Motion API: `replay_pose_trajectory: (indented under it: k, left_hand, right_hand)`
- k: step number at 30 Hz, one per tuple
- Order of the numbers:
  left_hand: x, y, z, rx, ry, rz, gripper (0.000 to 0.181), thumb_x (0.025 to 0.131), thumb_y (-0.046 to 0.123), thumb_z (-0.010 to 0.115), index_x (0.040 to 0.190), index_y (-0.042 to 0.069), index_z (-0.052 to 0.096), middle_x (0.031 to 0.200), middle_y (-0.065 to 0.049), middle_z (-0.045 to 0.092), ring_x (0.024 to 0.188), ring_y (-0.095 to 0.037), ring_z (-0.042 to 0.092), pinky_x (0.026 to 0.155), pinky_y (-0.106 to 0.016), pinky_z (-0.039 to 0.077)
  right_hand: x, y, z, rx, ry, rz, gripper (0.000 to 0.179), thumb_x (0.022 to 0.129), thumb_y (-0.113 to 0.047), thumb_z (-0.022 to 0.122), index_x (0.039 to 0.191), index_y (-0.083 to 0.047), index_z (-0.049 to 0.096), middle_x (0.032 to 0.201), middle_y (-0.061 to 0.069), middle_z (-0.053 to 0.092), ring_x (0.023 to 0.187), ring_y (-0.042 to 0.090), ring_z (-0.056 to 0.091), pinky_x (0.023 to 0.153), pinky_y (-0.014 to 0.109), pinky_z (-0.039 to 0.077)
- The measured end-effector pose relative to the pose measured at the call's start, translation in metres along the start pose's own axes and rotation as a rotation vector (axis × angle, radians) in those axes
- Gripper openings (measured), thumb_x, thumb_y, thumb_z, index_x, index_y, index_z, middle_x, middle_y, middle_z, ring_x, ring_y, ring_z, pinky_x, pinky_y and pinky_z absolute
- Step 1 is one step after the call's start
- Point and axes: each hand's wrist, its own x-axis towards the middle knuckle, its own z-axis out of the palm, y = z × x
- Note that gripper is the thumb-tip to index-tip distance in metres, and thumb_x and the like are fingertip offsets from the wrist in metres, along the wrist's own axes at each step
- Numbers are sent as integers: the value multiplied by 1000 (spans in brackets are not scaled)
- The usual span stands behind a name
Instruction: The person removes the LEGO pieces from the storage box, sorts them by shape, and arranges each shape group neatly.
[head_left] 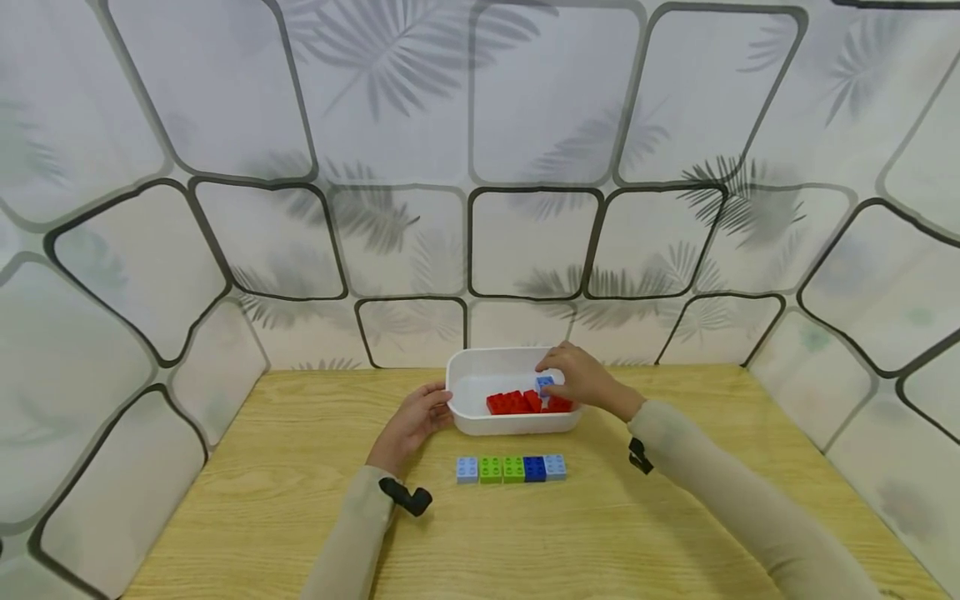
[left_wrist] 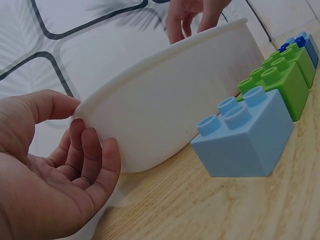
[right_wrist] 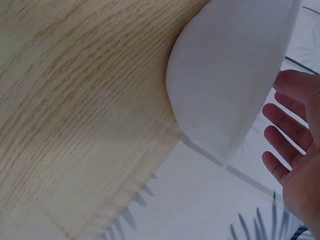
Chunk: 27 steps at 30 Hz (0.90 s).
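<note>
- Head: I see my left hand (head_left: 414, 419) holding the near-left end of the white tub (head_left: 517, 425). My right hand (head_left: 587, 377) curves its fingers over a blue block (head_left: 545, 382) in the tub; I can't tell if they grip it. Red blocks (head_left: 507, 404) lie between both hands; the block row (head_left: 512, 470) sits nearer me on the tabletop (head_left: 300, 467).
- Left wrist: thumb and bent fingers pinch the tub's end.
- Right wrist: fingers loosely bent, slightly parted, beside the rim.

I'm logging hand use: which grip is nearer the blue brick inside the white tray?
Right. The right grip is over the white tray, fingertips beside the blue brick; the left grip holds the tray's left end, farther away.
</note>
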Motion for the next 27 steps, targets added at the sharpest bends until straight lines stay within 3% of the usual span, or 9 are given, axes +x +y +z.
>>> replay_pose_trajectory:
  k: [11, 27]
  left_hand:
    - [0, -1, 0, 2, -10, 9, 39, 103, 11, 57, 138, -3, 46, 104, -2, 62, 86, -9, 61, 78, -24, 55]
    - [3, -3, -1, -3, -5, 0, 36, 102, 10, 56, 136, -2, 49, 101, -1, 64, 86, -10, 63, 77, -26, 55]
  right_hand:
    - [3, 14, 16, -11, -28, 33, 26, 84, -14, 82, 105, -1, 77, 103, 12, 73, 98, 31, 63, 89, 48, 53]
    - [15, 21, 27, -38, -131, 109, 26, 85, -14, 82, 108, -2, 77, 107, 12, 74, 101, 30, 63, 92, 46, 53]
